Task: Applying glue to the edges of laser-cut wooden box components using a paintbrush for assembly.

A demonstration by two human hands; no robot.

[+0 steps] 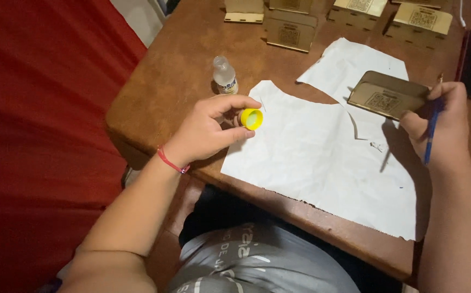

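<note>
Head view, looking down over a table edge. The left hand pinches a small yellow cap between thumb and forefinger, its open white-lined side turned toward the camera; the other fingers curl loosely beneath. A red cord circles that wrist. The right hand is closed around two things at once: a blue pencil-like stick, running nearly upright from the fingers down toward the near edge, and the right end of a flat tan wooden panel, which it holds tilted above the paper.

The cap lies at the near-left corner of a torn white paper sheet, well apart from the panel and to its left. The left hand alone is on the cap; the right hand is the only one touching the panel. The panel's long axis runs left to right, slightly downward toward the right; its face is pale brown with rounded corners and a dark square engraved pattern near the middle. It casts a shadow on the sheet below.

Just beyond the left hand, far and slightly right of the thumb, a small clear bottle stands upright and uncapped on the brown table. At the far edge, a row of similar wooden boxes stands. A red surface fills the left side.
</note>
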